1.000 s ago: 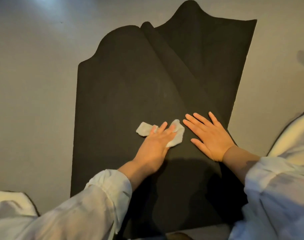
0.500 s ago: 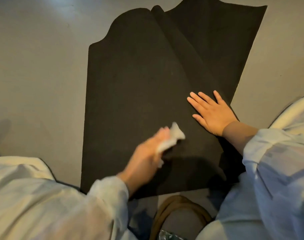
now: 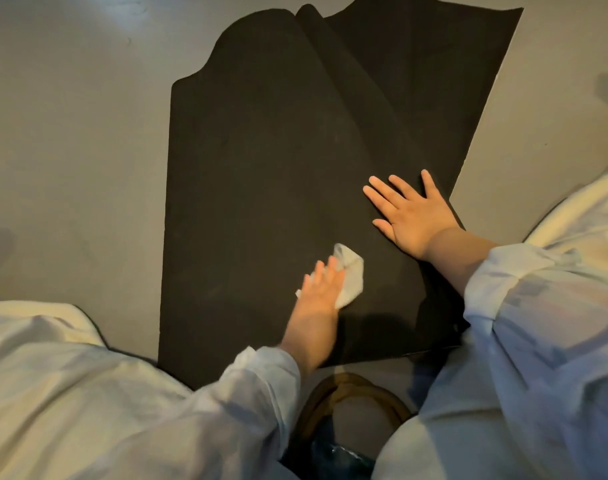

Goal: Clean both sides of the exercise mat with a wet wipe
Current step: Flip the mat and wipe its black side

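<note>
A: In the head view, what is hard to see?
B: The black exercise mat (image 3: 261, 174) on the floor (image 3: 70, 133) is cut off at top, its far part folded.
A: The hands?
B: Left hand (image 3: 321, 289) presses the white wet wipe (image 3: 349, 275) on the mat; right hand (image 3: 411, 211) lies flat, fingers spread, grasping nothing

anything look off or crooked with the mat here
Yes: the mat isn't lying flat. Its far part is folded over at an angle, with a raised crease running diagonally toward the right hand. The left hand presses the wipe below it.
</note>
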The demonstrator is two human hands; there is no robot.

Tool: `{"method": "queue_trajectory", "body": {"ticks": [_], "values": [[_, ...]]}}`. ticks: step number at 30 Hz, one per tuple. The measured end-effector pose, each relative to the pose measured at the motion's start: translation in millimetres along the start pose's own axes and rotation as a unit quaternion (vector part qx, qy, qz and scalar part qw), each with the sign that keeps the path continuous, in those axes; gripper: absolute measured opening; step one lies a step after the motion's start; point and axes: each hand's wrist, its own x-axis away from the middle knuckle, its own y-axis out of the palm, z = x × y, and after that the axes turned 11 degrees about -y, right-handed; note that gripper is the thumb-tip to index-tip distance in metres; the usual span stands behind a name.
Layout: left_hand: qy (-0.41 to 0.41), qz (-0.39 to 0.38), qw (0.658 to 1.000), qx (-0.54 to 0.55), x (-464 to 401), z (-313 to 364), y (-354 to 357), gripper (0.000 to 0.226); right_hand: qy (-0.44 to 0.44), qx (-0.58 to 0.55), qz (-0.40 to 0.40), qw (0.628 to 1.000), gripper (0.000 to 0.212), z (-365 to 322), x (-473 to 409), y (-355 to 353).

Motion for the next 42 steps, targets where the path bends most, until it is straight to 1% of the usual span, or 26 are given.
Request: {"method": "queue_trajectory", "body": {"ticks": [3,4,6,7,8,9,11,12,13,15,18,21,24,25,26,28,29,30,31,32,33,35,36,38,40,42], "values": [[0.127,-0.001,0.991,0.042,48.0,0.3,23.7,0.061,0.011,0.007,-0.001,1.000,0.057,-4.1,3.3,-4.0],[0.163,-0.026,0.986,0.029,61.2,-4.9,29.5,0.059,0.017,0.007,-0.003,1.000,0.057,-6.2,4.4,-4.6],[0.231,-0.099,0.967,-0.051,75.8,-16.9,34.6,0.060,0.035,-0.007,-0.010,0.999,0.057,-12.0,7.0,-7.4],[0.247,-0.125,0.960,-0.036,76.6,-19.8,32.5,0.057,0.045,-0.023,-0.013,0.999,0.057,-15.2,8.9,-9.3],[0.247,-0.125,0.961,0.021,77.8,-22.2,28.7,0.052,0.054,-0.045,-0.011,0.997,0.056,-18.0,11.5,-12.4],[0.226,-0.100,0.963,0.111,77.5,-22.3,21.2,0.045,0.063,-0.073,-0.002,0.995,0.055,-19.7,14.5,-16.6],[0.152,-0.018,0.946,0.286,74.6,-24.2,3.3,0.033,0.068,-0.134,0.049,0.987,0.053,-23.1,23.2,-26.8],[0.117,0.011,0.936,0.331,72.0,-25.8,-4.6,0.032,0.060,-0.163,0.087,0.981,0.052,-26.0,29.1,-32.5],[0.094,0.029,0.933,0.345,67.6,-24.1,-14.5,0.032,0.042,-0.189,0.125,0.973,0.052,-30.1,35.9,-38.6],[0.069,0.048,0.946,0.314,55.6,-20.5,-30.2,0.029,-0.011,-0.243,0.177,0.954,0.052,-41.7,50.9,-51.0],[0.047,0.066,0.950,0.302,45.0,-10.3,-47.2,0.026,-0.091,-0.339,0.182,0.919,0.049,-66.4,77.1,-62.5],[0.034,0.030,0.926,0.375,45.2,5.0,-55.3,0.026,-0.133,-0.381,0.172,0.899,0.057,-82.8,95.0,-54.6],[0.045,-0.016,0.883,0.468,52.8,17.6,-52.7,0.022,-0.088,-0.370,0.238,0.894,0.044,-79.1,102.2,-41.2],[0.066,-0.010,0.885,0.461,55.6,19.6,-50.0,0.025,-0.061,-0.365,0.274,0.888,0.038,-74.4,102.4,-37.7],[0.084,0.000,0.905,0.417,55.7,20.2,-44.5,0.039,-0.020,-0.370,0.301,0.879,0.035,-69.0,102.0,-34.7],[0.082,-0.013,0.973,0.214,56.9,21.4,-27.8,0.089,0.089,-0.390,0.318,0.859,0.034,-56.7,99.3,-28.9],[0.074,-0.017,0.992,0.101,59.7,22.4,-17.6,0.108,0.145,-0.401,0.307,0.851,0.035,-51.2,98.1,-26.7],[0.070,-0.014,0.997,0.023,62.8,24.5,-7.2,0.118,0.193,-0.412,0.285,0.843,0.035,-46.8,97.0,-24.2],[0.065,-0.007,0.998,-0.014,65.2,26.7,2.3,0.120,0.229,-0.421,0.258,0.839,0.035,-44.5,96.7,-23.1],[0.051,-0.003,0.999,-0.017,67.7,28.6,8.7,0.119,0.248,-0.431,0.227,0.837,0.036,-43.5,95.6,-22.8],[0.033,-0.008,0.999,0.000,66.3,28.0,13.2,0.117,0.256,-0.449,0.197,0.833,0.038,-43.7,94.4,-24.6],[0.004,-0.062,0.997,0.049,62.7,22.5,8.8,0.116,0.249,-0.523,0.150,0.801,0.046,-47.5,89.6,-29.8],[0.004,-0.097,0.993,0.072,60.9,18.0,2.5,0.117,0.235,-0.558,0.138,0.784,0.051,-50.3,86.7,-32.2],[0.002,-0.142,0.976,0.163,59.0,4.2,-13.1,0.119,0.224,-0.576,0.132,0.775,0.058,-56.6,81.7,-37.5],[-0.040,-0.135,0.935,0.326,57.9,-11.6,-29.5,0.112,0.225,-0.566,0.150,0.779,0.061,-63.3,80.1,-42.0],[-0.085,-0.095,0.875,0.466,55.0,-28.8,-42.4,0.097,0.210,-0.579,0.169,0.770,0.053,-74.6,80.9,-50.2]]}}
